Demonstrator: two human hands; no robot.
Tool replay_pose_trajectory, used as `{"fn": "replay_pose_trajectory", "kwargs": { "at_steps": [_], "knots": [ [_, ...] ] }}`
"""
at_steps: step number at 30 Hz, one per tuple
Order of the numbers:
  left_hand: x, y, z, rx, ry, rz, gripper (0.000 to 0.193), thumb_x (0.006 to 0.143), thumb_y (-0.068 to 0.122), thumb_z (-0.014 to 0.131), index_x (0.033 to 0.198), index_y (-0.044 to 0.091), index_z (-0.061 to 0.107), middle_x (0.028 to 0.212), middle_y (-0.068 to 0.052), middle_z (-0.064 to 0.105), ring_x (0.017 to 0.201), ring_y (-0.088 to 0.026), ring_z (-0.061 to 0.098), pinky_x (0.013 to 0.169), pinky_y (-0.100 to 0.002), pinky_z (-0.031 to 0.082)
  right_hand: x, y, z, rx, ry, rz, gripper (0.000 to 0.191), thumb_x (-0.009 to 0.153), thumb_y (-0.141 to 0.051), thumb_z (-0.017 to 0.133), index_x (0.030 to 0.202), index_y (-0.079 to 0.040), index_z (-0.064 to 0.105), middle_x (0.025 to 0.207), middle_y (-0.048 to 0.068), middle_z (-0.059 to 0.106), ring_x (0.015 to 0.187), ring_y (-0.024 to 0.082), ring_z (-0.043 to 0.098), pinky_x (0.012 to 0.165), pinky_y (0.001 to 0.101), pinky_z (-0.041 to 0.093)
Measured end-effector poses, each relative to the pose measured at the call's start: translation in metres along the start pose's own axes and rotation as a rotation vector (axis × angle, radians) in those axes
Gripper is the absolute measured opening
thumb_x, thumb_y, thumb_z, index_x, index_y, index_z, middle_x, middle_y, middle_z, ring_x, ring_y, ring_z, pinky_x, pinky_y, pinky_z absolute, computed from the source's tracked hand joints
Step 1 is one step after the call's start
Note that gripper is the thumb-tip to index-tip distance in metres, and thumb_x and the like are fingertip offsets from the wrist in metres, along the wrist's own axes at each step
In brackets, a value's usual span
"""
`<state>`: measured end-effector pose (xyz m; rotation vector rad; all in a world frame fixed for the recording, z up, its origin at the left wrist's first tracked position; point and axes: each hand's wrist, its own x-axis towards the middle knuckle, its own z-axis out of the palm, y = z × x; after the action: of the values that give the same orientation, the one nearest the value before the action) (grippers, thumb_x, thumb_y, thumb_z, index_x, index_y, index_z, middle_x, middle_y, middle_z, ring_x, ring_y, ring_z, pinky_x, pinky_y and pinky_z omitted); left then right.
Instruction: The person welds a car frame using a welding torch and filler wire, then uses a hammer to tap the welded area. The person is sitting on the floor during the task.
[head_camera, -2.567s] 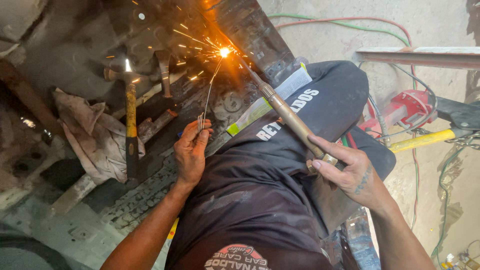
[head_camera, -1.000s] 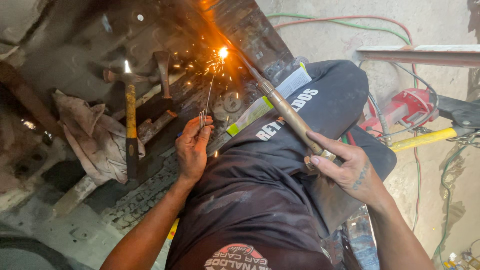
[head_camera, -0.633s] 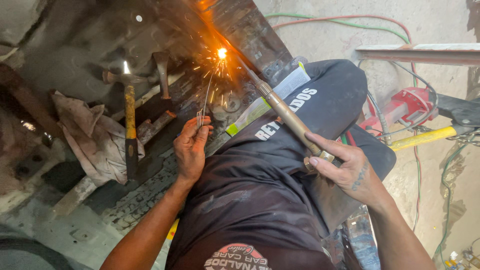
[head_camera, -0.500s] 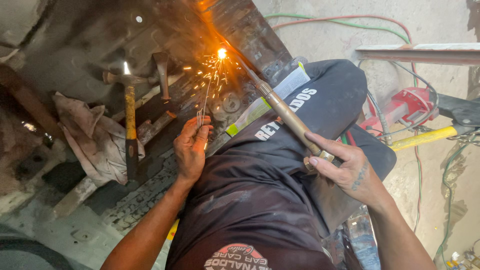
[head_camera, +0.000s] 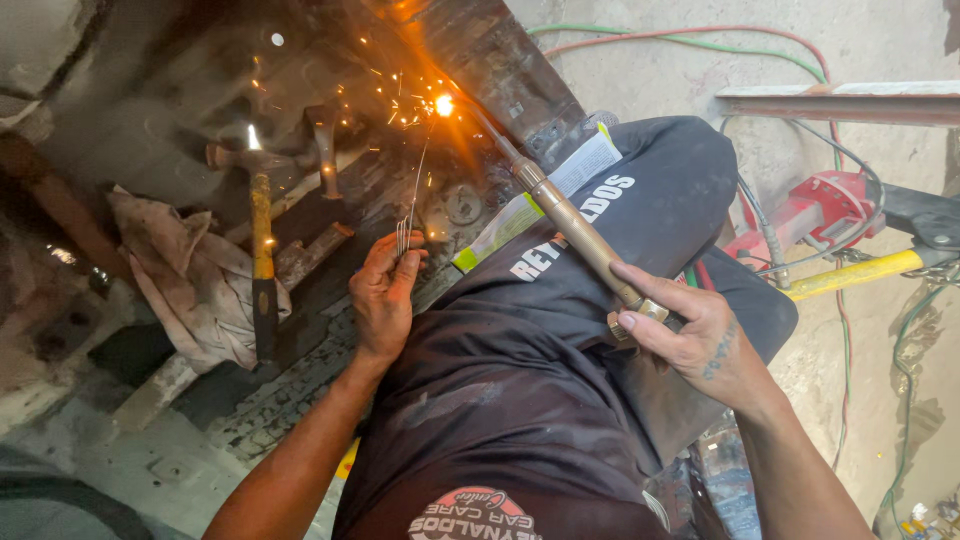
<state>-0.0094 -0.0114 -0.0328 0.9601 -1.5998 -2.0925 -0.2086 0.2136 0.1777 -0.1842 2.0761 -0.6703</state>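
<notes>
Both grips are unchanged: the right hand (head_camera: 690, 335) clasps the long brass torch (head_camera: 575, 225), the left hand (head_camera: 385, 290) pinches thin wire rods (head_camera: 412, 205). Sparks still fly beyond them. A yellow-handled hammer (head_camera: 262, 250) lies left, on the dark metal floor (head_camera: 300, 330).

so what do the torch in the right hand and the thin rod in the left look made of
The long brass-coloured torch tube in the right hand looks like brass: dull golden sheen, hexagonal nut fittings. The thin grey filler rod pinched by the left hand looks like bare steel wire, though the alloy cannot be told; its tip glows and sparks.

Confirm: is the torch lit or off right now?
Lit: the torch in the right hand shows a bright glow at its tip, throwing sparks.
</notes>
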Motion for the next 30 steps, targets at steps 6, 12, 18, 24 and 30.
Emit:
{"fn": "replay_pose_trajectory", "kwargs": {
  "at_steps": [6, 12, 18, 24, 30],
  "knots": [
    [0.0009, 0.0048, 0.0004, 0.017, 0.007, -0.035, 0.023, 0.105, 0.011, 0.061, 0.123, -0.003, 0.069, 0.124, -0.009, 0.067, 0.102, -0.014, 0.068, 0.09, -0.028, 0.057, -0.0001, 0.0021, -0.0007, 0.006, -0.014, -0.033, 0.055, 0.086, -0.019, 0.072, 0.141, -0.016, 0.064, 0.084, 0.002, 0.076, 0.059, 0.005, 0.058, 0.051, 0.0241, 0.049],
    [0.0025, 0.0059, 0.0014, 0.064, 0.009, -0.048, 0.023, 0.105, 0.012, 0.06, 0.122, -0.002, 0.069, 0.123, -0.008, 0.068, 0.1, -0.014, 0.069, 0.087, -0.028, 0.058, 0.0006, 0.0024, -0.0008, -0.001, -0.011, -0.046, 0.055, 0.086, -0.019, 0.072, 0.141, -0.015, 0.064, 0.085, 0.002, 0.076, 0.059, 0.006, 0.06, 0.05, 0.0242, 0.049],
    [0.0037, 0.0044, 0.0029, -0.032, -0.004, -0.042, 0.023, 0.107, 0.011, 0.06, 0.123, -0.003, 0.068, 0.125, -0.009, 0.065, 0.104, -0.015, 0.068, 0.09, -0.028, 0.057, 0.0004, 0.0023, -0.0014, 0.051, -0.007, -0.005, 0.055, 0.087, -0.018, 0.071, 0.141, -0.015, 0.064, 0.087, 0.002, 0.076, 0.06, 0.006, 0.061, 0.05, 0.0247, 0.05],
    [0.0041, 0.0051, 0.003, 0.019, 0.003, -0.055, 0.022, 0.105, 0.01, 0.06, 0.122, -0.002, 0.068, 0.123, -0.008, 0.066, 0.101, -0.014, 0.069, 0.088, -0.027, 0.057, 0.001, 0.0044, 0.0, 0.031, -0.007, -0.023, 0.054, 0.087, -0.018, 0.073, 0.14, -0.014, 0.066, 0.084, 0.004, 0.071, 0.06, 0.007, 0.06, 0.051, 0.0252, 0.049],
    [0.0048, 0.0061, 0.0042, 0.007, -0.004, -0.043, 0.022, 0.105, 0.01, 0.06, 0.122, -0.003, 0.068, 0.123, -0.008, 0.066, 0.102, -0.015, 0.068, 0.089, -0.027, 0.056, 0.0012, 0.0049, -0.0009, 0.017, -0.011, -0.055, 0.054, 0.087, -0.018, 0.072, 0.14, -0.014, 0.065, 0.085, 0.003, 0.072, 0.061, 0.006, 0.061, 0.052, 0.0243, 0.049]
  ]
}}
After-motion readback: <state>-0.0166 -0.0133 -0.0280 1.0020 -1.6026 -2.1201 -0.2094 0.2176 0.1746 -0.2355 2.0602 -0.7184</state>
